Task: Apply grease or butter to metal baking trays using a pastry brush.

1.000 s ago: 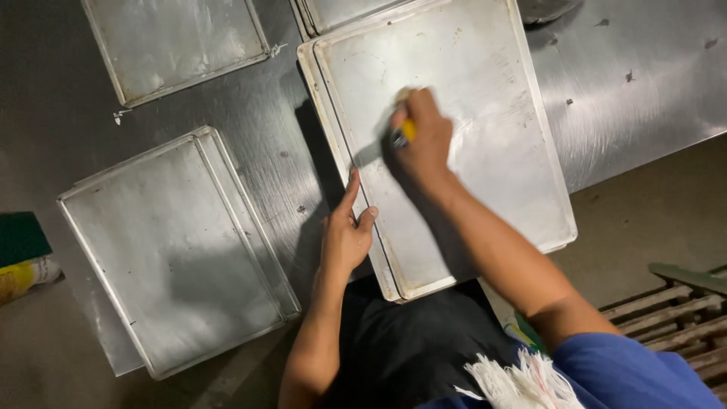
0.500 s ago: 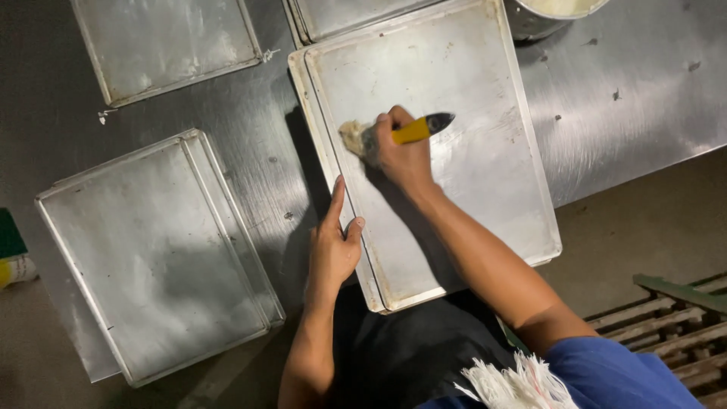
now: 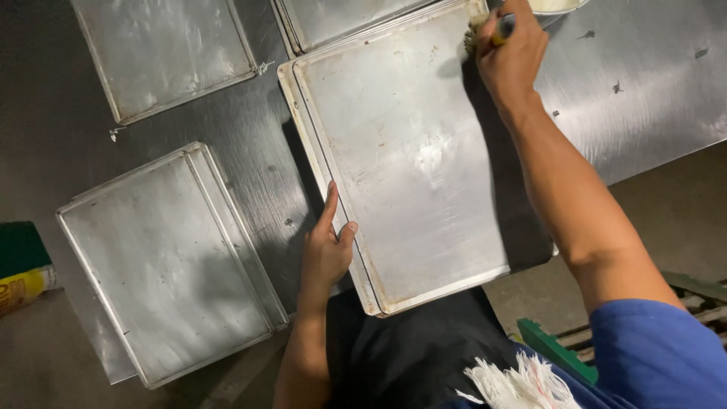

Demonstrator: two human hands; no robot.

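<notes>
Right hand (image 3: 511,57): closed around the yellow handle of a brush (image 3: 496,29), at the far right corner of the middle tray; bristles just over the tray's far rim.
Brush: yellow handle with a dark end, pale bristles poking out to the left of the fist; mostly hidden by the fingers.
Left hand (image 3: 327,254): flat and open, gripping nothing; palm on the table, fingers laid along the near left rim of the middle tray, thumb touching the rim.
Middle tray (image 3: 401,159): rectangular metal baking sheet, dull and streaked, lying flat and slightly turned on the steel table (image 3: 651,83); near edge hanging over the table edge above the lap.
Left tray (image 3: 163,261): like sheet, near left, apart from the middle one; seemingly two stacked, judging by the doubled rim.
Far left tray (image 3: 163,53): flat on the table, cut off by the top edge.
Far tray (image 3: 341,19): just beyond the middle tray, its rim touching or nearly so; cannot tell which.
Bowl (image 3: 556,6): pale rim only, at the top edge just beside the brush.
Floor side: yellow container (image 3: 23,288) at the left edge, green crate (image 3: 560,352) lower right.
Clothing: blue sleeve (image 3: 659,356), dark apron, white fringe (image 3: 522,382) at the bottom.
</notes>
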